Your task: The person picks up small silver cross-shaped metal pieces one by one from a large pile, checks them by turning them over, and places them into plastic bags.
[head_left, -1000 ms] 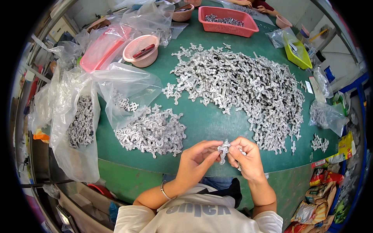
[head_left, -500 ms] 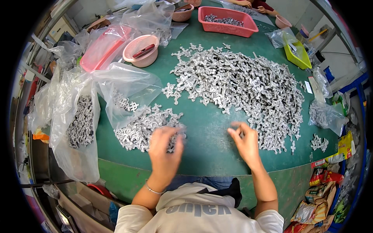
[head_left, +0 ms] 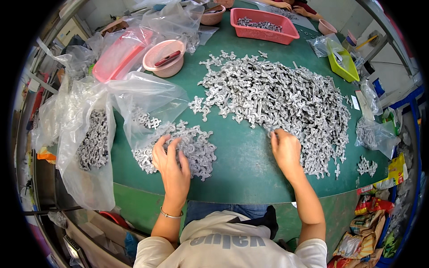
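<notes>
I see a big green table (head_left: 237,161) with a curved front edge. The large pile of knobbly, silver-grey metal pieces (head_left: 277,98) spreads over the middle and right of it, and it looks much the same as a second ago. A big clear plastic bag (head_left: 96,192) sags on the left, with more grey bits inside. Next to it is the smaller heap of silver-grey metal pieces (head_left: 199,149). At the back sits a long pink plastic tray (head_left: 263,35) holding grey metal bits.

A second ago both hands were together near the front edge, holding up a little metal piece. Now they are well apart. The left hand (head_left: 173,167) has gone to the smaller heap; its fingers are bent and spread over the near side. The right hand (head_left: 286,152) has gone to the near left edge of the large pile. Its thumb and pointing finger are close together, but I can't tell if they pinch a piece. I can't pick out the earlier piece now.
</notes>
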Action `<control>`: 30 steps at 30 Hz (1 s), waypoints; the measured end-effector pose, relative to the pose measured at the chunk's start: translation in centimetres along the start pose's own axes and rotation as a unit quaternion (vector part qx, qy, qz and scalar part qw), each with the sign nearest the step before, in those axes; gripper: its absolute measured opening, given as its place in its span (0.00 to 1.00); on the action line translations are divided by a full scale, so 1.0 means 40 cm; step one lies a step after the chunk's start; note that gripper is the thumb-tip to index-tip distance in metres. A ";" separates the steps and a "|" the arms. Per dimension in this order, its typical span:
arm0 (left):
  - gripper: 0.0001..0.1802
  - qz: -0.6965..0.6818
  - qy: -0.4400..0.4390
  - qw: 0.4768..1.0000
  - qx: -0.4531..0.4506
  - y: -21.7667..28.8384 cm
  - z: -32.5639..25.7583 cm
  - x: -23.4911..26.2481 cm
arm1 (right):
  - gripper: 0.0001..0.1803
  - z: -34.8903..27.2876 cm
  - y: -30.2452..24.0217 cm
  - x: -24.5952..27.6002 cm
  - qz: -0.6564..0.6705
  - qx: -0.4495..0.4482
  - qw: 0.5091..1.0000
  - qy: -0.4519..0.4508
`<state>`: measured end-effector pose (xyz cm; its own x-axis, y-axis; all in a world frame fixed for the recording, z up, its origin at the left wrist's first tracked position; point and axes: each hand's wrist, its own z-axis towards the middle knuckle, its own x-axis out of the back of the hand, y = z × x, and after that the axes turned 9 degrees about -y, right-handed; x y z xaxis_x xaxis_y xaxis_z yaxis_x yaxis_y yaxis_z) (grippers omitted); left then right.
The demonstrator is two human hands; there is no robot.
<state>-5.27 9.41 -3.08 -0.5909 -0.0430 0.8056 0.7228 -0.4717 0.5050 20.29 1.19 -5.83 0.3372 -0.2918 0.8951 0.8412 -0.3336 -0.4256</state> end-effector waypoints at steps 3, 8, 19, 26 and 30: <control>0.17 0.006 0.001 1.000 0.000 0.008 0.002 0.004 | 0.07 -0.020 0.030 0.036 0.169 -0.021 0.985 -0.030; 0.17 -0.010 0.057 0.998 -0.002 0.029 0.004 0.016 | 0.09 -0.068 0.018 0.080 0.539 -0.159 0.811 -0.164; 0.16 -0.385 -0.222 0.880 -0.167 0.197 -0.023 -0.002 | 0.09 -0.145 -0.087 0.133 0.553 -0.072 0.784 -0.272; 0.08 -0.502 -0.246 0.828 -0.053 0.178 -0.031 -0.026 | 0.07 -0.174 -0.096 0.143 0.598 -0.070 0.773 -0.199; 0.08 -0.613 -0.309 0.724 0.072 0.178 -0.040 -0.026 | 0.06 -0.190 -0.097 0.142 0.574 -0.042 0.802 -0.164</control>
<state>-0.07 4.68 -0.81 -0.5793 0.7526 -0.3132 -0.1526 0.2773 0.9486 15.74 -5.98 -0.09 0.9729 -0.2034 -0.1103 -0.1282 -0.0771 -0.9887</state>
